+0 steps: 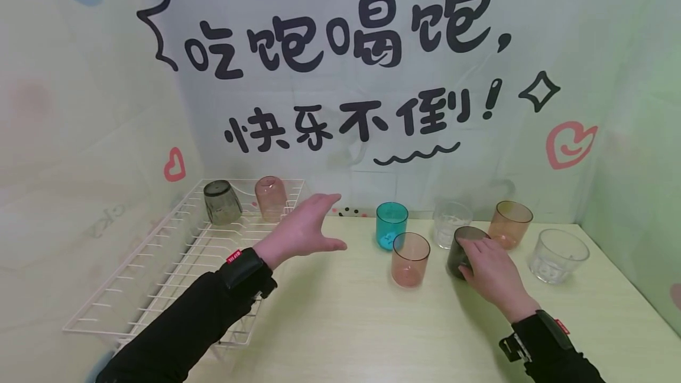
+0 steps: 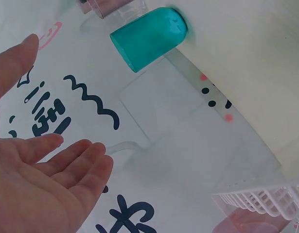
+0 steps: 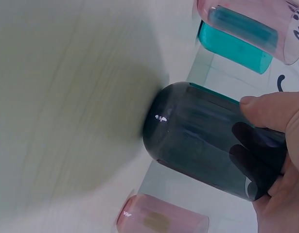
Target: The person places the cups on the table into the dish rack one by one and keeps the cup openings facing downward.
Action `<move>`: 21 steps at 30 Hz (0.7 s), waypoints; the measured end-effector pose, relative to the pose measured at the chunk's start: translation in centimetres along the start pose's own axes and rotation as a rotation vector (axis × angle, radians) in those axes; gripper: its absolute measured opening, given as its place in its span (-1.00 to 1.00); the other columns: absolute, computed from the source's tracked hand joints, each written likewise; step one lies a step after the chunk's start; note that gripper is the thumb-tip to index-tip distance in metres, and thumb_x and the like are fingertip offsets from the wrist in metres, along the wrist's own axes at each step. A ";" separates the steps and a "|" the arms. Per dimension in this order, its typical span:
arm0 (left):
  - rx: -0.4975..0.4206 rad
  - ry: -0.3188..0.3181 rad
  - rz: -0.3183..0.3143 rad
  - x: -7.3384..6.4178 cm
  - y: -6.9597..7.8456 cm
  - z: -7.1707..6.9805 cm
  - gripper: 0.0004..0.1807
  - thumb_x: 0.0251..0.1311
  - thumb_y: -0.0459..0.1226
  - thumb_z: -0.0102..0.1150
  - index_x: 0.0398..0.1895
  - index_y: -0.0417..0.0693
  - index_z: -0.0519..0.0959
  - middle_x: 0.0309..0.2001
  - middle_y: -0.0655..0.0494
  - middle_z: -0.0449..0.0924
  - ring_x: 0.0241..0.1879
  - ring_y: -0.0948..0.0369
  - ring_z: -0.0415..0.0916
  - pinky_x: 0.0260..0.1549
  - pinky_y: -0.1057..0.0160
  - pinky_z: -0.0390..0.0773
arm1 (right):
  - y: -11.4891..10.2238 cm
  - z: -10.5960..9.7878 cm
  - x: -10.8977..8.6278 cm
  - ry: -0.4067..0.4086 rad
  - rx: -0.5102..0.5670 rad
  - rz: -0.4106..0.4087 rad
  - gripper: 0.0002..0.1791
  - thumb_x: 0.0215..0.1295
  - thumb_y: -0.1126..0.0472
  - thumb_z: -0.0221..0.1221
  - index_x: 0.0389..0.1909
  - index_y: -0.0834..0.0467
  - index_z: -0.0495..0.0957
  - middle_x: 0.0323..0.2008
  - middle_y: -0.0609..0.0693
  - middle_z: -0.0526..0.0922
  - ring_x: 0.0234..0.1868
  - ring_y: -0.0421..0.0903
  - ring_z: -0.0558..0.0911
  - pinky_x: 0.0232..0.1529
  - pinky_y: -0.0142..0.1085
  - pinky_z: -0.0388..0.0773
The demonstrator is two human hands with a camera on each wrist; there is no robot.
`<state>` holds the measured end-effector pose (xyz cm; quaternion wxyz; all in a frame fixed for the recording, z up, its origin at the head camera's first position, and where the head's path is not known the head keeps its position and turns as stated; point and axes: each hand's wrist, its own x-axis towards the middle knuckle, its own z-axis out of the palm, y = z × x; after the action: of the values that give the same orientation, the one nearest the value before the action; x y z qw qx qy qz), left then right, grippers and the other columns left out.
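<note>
My right hand [image 1: 492, 268] grips a dark grey glass [image 1: 461, 253] near its rim. In the right wrist view the thumb lies on one side of the dark glass [image 3: 202, 141] and fingers show through its far side. My left hand [image 1: 303, 228] hangs in the air beside the white wire rack [image 1: 186, 259], thumb and fingers spread, holding nothing. On the rack a grey glass [image 1: 222, 203] and a pink glass [image 1: 271, 198] stand upside down. Nearest the gripped glass are a pink glass [image 1: 410, 262], a clear glass [image 1: 451, 223] and an amber glass [image 1: 511, 224].
A teal glass [image 1: 392, 226] stands upright behind the pink one on the table [image 1: 340, 324]. Another clear glass [image 1: 557, 256] is at the right, near the side curtain [image 1: 633, 194]. A printed white backdrop [image 1: 340, 87] closes off the back.
</note>
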<state>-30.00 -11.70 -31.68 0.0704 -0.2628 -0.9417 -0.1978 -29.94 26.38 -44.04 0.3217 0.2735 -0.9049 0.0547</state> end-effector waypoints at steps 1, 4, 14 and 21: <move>-0.001 0.003 0.007 -0.1 0.1 0.1 0.01 -0.27 0.09 0.37 0.30 -0.04 0.15 0.21 0.04 0.26 0.17 0.14 0.21 0.09 0.21 0.27 | 0.0 0.0 0.0 -0.002 -0.001 0.003 -0.39 -0.23 0.24 0.34 -0.07 0.34 0.39 -0.23 0.20 0.54 -0.20 0.14 0.48 -0.07 -0.04 0.36; 0.014 0.003 0.020 -0.2 0.3 0.2 0.01 -0.27 0.10 0.36 0.29 -0.04 0.15 0.18 0.05 0.28 0.15 0.15 0.23 0.08 0.22 0.27 | 0.0 0.0 -0.1 -0.007 -0.001 0.015 -0.41 -0.21 0.25 0.33 -0.07 0.34 0.39 -0.24 0.19 0.54 -0.19 0.14 0.48 -0.07 -0.04 0.35; -0.005 -0.019 0.033 -0.7 1.1 0.5 0.01 -0.27 0.14 0.35 0.30 0.02 0.14 0.22 0.07 0.26 0.16 0.18 0.22 0.08 0.24 0.27 | -0.5 -0.7 -0.4 0.027 -0.017 -0.005 -0.57 -0.20 0.34 0.29 -0.22 0.33 0.43 -0.36 0.15 0.55 -0.29 0.11 0.48 -0.17 -0.07 0.39; -0.020 -0.018 0.109 -0.8 1.9 0.7 0.01 -0.26 0.13 0.35 0.29 -0.08 0.15 0.19 0.04 0.28 0.17 0.17 0.22 0.10 0.25 0.24 | -0.9 -1.0 -0.7 0.011 -0.011 0.007 -0.64 -0.22 0.37 0.30 -0.33 0.27 0.42 -0.44 0.08 0.52 -0.34 0.09 0.49 -0.13 -0.08 0.37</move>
<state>-28.36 -10.30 -31.85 0.0699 -0.3159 -0.9247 -0.2008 -28.46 26.22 -43.73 0.3279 0.2681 -0.9043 0.0526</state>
